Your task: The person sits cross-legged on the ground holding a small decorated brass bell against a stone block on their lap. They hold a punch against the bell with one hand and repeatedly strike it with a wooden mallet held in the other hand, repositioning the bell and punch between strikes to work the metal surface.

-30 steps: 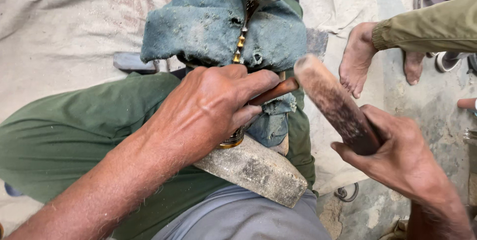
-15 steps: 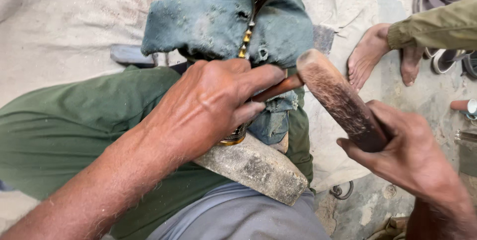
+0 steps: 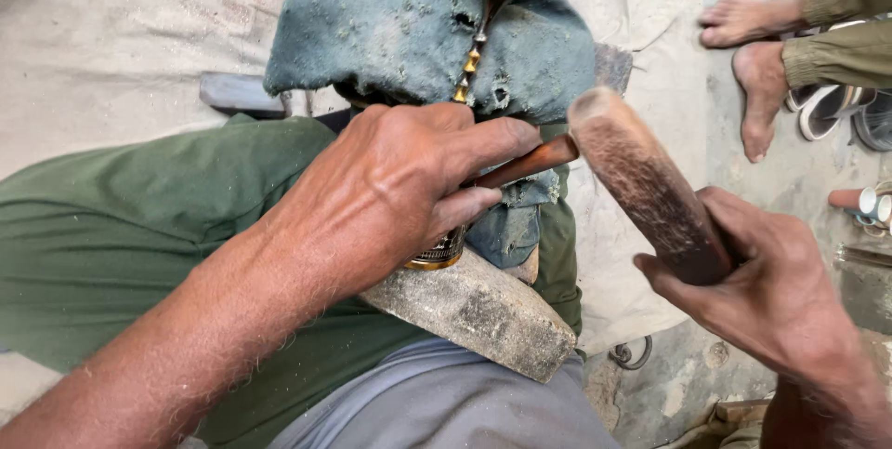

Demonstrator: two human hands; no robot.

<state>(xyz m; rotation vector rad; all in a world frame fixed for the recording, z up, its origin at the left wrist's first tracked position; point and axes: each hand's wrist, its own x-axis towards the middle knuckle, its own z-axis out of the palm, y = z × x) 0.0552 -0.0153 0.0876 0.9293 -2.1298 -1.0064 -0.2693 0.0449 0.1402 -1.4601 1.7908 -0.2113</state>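
Left hand (image 3: 390, 198) fingers closed around thin rod (image 3: 525, 165) over brass piece (image 3: 437, 254), right hand (image 3: 771, 291) gripping wooden mallet (image 3: 641, 179), stone block (image 3: 474, 310) on lap

Ground: a rough grey concrete floor (image 3: 688, 384), dusty and stained.
Cover: a pale, gritty cloth sheet (image 3: 121, 31) spread over the left and upper part of the floor, reaching to the right past the blue rag.
On the sheet: a dark flat bar (image 3: 240, 93), its right end hidden.
On the bare floor: a small metal ring (image 3: 632, 354) by the sheet's edge; sandals (image 3: 841, 110) at the right; another person's bare feet (image 3: 757, 86) beside them.
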